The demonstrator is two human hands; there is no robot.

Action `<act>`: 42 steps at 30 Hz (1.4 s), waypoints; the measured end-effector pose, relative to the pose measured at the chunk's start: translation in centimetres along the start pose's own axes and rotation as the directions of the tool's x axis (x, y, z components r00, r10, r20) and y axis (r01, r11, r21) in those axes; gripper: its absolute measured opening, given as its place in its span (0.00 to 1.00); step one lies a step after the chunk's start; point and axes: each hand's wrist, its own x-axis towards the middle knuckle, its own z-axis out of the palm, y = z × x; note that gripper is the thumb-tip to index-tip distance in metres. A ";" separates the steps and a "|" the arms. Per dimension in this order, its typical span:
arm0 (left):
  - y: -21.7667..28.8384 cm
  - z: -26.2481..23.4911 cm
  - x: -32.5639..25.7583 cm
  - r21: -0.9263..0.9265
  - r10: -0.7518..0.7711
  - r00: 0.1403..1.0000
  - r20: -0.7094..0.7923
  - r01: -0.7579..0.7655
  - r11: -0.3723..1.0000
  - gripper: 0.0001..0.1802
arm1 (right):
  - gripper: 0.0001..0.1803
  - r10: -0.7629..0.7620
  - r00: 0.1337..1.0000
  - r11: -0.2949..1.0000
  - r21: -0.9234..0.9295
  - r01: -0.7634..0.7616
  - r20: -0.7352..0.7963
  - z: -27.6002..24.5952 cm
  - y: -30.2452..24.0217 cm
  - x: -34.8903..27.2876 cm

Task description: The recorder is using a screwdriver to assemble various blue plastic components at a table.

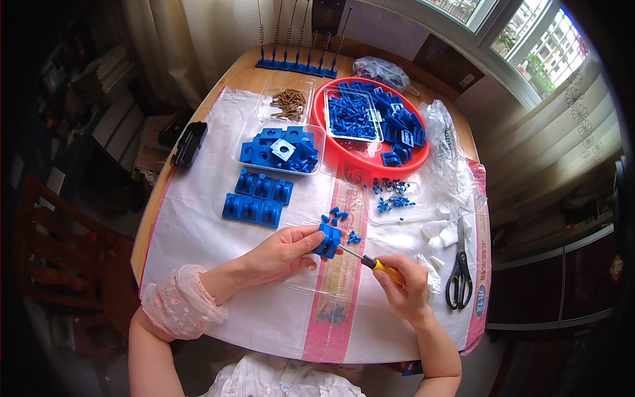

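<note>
Between the thumb and fingers of my left hand (288, 250) is a small blue plastic block (328, 241), raised above the sheet. My right hand (407, 286) is closed round the yellow and black handle of a screwdriver (381, 266). Its metal shaft points left, and the tip meets the right side of the block; whether it sits in a screw is too small to tell. Just beyond the block lie several loose blue pegs (335, 216) and tiny blue pieces (354, 237). Two rows of similar blue assembled blocks (251, 210) stand farther left.
A clear tub of blue square parts (247, 156), a tray of brass-coloured screws (288, 104) and a red basin of blue parts (419, 165) stand farther back. Small hardware (393, 198) lies right of centre. Black-handled scissors (458, 281) rest at the right edge. Springs on rods (288, 46) stand behind.
</note>
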 end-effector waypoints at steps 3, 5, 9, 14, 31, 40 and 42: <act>0.0 0.5 -0.1 0.061 0.039 0.999 -0.027 -0.038 0.997 0.21 | 0.06 0.166 0.983 0.975 0.138 -0.176 0.078 0.1 0.3 -0.3; -0.3 -0.2 0.0 0.057 0.023 1.000 0.015 -0.024 0.998 0.21 | 0.05 0.286 0.945 0.905 0.279 -0.321 0.159 0.0 0.4 -0.3; -0.2 0.0 0.0 0.125 0.030 0.999 0.033 -0.034 0.992 0.22 | 0.08 0.413 0.843 0.684 0.495 -0.537 0.344 -0.8 1.1 0.1; -0.3 -0.3 0.1 0.128 0.014 0.993 0.116 -0.029 0.991 0.21 | 0.08 0.436 0.780 0.588 0.514 -0.625 0.450 -1.4 1.9 0.2; -0.5 -0.6 0.1 -0.035 -0.076 0.987 0.138 0.082 0.996 0.25 | 0.13 -0.118 0.993 0.987 -0.106 0.119 0.014 0.0 -0.4 0.2; -1.1 -0.8 0.3 0.083 -0.037 0.992 0.119 0.027 0.996 0.25 | 0.11 0.100 0.993 0.988 0.108 -0.106 0.056 0.1 0.3 -0.2; -1.1 -0.7 0.2 0.127 -0.020 0.994 0.111 0.006 0.992 0.25 | 0.11 0.153 0.985 0.975 0.153 -0.164 0.081 0.1 0.4 -0.3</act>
